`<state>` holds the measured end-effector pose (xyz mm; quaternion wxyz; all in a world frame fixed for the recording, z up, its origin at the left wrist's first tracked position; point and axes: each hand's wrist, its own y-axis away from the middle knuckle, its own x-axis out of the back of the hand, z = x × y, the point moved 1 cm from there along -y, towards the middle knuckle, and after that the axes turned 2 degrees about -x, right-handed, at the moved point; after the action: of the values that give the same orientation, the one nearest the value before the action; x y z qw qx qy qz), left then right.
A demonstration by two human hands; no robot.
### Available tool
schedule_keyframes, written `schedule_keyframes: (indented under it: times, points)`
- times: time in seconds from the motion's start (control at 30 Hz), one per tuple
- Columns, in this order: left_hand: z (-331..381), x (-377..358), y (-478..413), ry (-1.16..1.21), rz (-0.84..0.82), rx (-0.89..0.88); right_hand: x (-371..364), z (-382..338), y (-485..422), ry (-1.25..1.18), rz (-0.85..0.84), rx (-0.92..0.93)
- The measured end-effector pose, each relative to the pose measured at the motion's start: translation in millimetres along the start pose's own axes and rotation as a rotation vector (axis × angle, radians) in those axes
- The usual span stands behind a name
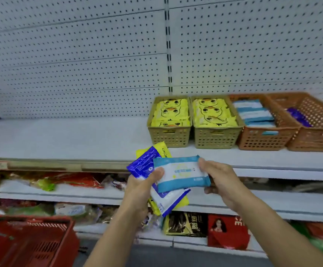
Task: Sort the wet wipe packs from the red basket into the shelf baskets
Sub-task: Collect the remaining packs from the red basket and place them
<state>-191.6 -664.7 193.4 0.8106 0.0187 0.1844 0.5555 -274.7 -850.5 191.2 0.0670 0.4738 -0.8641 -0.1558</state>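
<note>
Currently held: light-blue pack [181,173], atop a fanned stack [143,162] gripped by the left hand [143,186].
Right hand [218,176]: pinches the pack's right end.
Long axis: left-right, right end lower.
Likely target: orange basket [266,139] of matching packs, up-right near the shelf's [79,139] right edge; right hand nearer.

The shelf [60,137] lay open left of the two tan baskets [170,137] (both brimful, touching each other). The rightmost orange basket [314,140] had room inside, with open space above along the pegboard [253,54].
</note>
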Motion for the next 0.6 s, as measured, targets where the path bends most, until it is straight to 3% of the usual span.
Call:
schedule_keyframes:
  times: [0.2,0.47,0.6]
  points:
    - [5,-81,-34,-0.08,-0.192,0.04,66,-25,-24,-0.316,0.135,-0.005]
    - [14,-188,-104,-0.083,-0.222,0.027,159,-78,-78,-0.103,0.151,0.085]
    - [26,-219,-145,-0.038,-0.167,0.003,222,-117,-123,-0.173,0.406,0.2]
